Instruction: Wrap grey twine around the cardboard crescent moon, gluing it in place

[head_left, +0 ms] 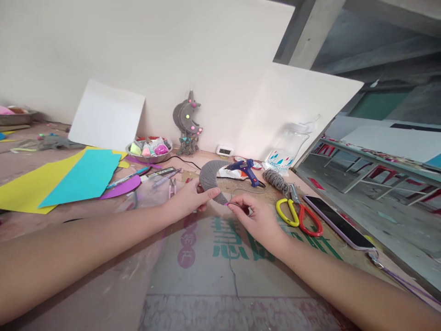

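Observation:
A crescent moon shape (207, 176) wrapped in grey cord is held up over the table. My left hand (195, 195) grips its outer curve, thumb across the front. At the lower tip, my right hand (248, 210) pinches the thin grey cord (234, 203) between thumb and fingers. Just behind the crescent lies a blue hot glue gun (248, 171), and a bundle of grey cord (276, 182) rests to its right. Closer to my right arm are scissors (299, 218) with one yellow and one red handle.
A finished-looking grey moon ornament (188, 120) with pompoms leans on the white board. Left are a bowl (149, 156) of coloured clay, turquoise sheet (84, 177), pens (165, 177) and small snips (172, 187). A phone (339, 223) and plastic jar (287, 145) stand right.

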Action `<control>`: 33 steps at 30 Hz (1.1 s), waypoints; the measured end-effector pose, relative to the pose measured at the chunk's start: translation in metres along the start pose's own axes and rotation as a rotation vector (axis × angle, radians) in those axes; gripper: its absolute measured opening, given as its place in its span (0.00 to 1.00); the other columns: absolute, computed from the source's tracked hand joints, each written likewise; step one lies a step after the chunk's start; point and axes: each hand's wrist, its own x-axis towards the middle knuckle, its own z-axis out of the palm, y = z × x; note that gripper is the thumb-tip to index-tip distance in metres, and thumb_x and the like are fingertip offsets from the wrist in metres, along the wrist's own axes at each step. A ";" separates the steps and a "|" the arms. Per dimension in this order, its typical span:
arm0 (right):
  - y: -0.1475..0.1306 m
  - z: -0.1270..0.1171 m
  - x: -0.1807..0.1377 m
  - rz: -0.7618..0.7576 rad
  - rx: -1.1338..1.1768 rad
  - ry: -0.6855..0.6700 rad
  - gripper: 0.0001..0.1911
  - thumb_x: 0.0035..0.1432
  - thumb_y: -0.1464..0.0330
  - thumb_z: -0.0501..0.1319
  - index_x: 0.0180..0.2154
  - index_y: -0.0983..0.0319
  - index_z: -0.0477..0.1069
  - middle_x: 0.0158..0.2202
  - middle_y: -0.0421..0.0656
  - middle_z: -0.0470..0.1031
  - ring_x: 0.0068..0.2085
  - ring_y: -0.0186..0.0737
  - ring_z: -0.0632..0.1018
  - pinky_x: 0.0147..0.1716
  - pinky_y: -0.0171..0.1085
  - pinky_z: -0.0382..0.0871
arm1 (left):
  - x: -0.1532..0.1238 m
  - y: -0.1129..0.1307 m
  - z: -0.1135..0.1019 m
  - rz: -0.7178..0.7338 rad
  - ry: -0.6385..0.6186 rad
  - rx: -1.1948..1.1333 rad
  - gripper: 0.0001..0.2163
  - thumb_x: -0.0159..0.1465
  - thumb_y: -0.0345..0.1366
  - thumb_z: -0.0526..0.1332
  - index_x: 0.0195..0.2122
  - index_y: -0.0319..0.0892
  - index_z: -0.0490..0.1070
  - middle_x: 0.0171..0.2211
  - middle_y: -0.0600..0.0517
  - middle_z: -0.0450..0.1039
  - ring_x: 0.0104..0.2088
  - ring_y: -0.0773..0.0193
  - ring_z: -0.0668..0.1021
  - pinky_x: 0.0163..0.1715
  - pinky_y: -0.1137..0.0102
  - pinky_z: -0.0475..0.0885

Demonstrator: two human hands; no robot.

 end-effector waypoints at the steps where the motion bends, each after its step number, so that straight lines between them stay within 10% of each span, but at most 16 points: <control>1: 0.000 0.000 0.000 -0.016 -0.018 -0.008 0.08 0.59 0.64 0.56 0.31 0.61 0.69 0.24 0.37 0.69 0.25 0.31 0.66 0.25 0.31 0.60 | 0.000 0.000 0.000 -0.004 -0.003 0.008 0.17 0.58 0.52 0.59 0.34 0.42 0.59 0.14 0.61 0.62 0.16 0.71 0.65 0.16 0.77 0.56; 23: -0.002 -0.028 0.009 -0.098 -0.219 -0.226 0.11 0.61 0.61 0.54 0.36 0.58 0.71 0.31 0.39 0.74 0.30 0.34 0.71 0.29 0.33 0.62 | -0.004 0.003 0.002 0.046 0.100 -0.079 0.12 0.64 0.42 0.53 0.26 0.41 0.60 0.19 0.58 0.63 0.18 0.72 0.66 0.17 0.76 0.60; 28: 0.040 -0.049 0.036 0.016 -0.270 0.112 0.11 0.58 0.60 0.56 0.31 0.61 0.66 0.29 0.41 0.70 0.28 0.35 0.69 0.29 0.35 0.63 | -0.004 0.003 0.002 0.018 0.137 -0.043 0.12 0.64 0.43 0.53 0.27 0.41 0.62 0.20 0.57 0.64 0.19 0.72 0.66 0.18 0.76 0.60; 33: 0.093 -0.060 0.067 0.184 -0.214 0.112 0.21 0.55 0.63 0.58 0.50 0.63 0.63 0.43 0.49 0.73 0.38 0.40 0.76 0.39 0.39 0.69 | -0.005 0.004 0.003 -0.008 0.128 -0.051 0.12 0.65 0.42 0.52 0.27 0.41 0.61 0.20 0.57 0.63 0.19 0.72 0.66 0.19 0.76 0.59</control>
